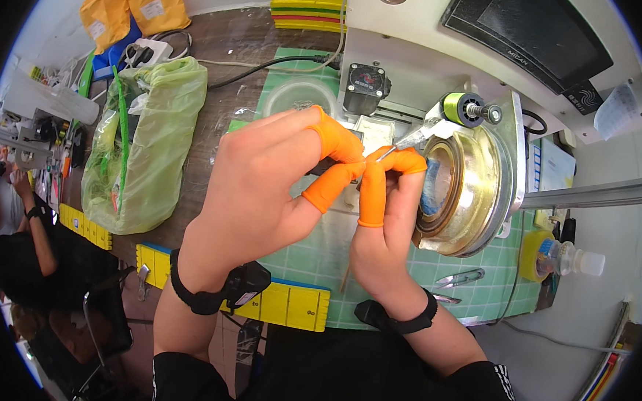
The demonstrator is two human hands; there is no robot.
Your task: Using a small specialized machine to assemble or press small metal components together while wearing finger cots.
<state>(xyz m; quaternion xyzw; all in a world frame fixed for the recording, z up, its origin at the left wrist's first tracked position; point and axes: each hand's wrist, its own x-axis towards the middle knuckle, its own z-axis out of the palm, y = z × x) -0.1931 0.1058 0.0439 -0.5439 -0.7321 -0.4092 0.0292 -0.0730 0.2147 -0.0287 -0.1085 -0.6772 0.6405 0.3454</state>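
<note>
My left hand [263, 178] and my right hand [388, 212] meet in front of a white bench machine [411, 41]. Orange finger cots cover the thumb and forefinger tips of the left, and fingers of the right. Both hands are closed in a pinch, their tips almost touching; whatever lies between them is too small to make out. A thin pointed metal piece [411, 138] slopes down to the right fingertips; I cannot tell whether they touch it. Just right of that hand sits a round brass-coloured wheel [465, 194], below a spool of yellow-green thread [460, 108].
A bin lined with a green bag [164, 147] stands left, with orange-yellow packets [156, 7] behind. Tweezers [459, 277] lie on the green gridded mat [302, 262]. A capped bottle [563, 259] is at right. Yellow strips [285, 303] edge the table; another person [28, 234] sits far left.
</note>
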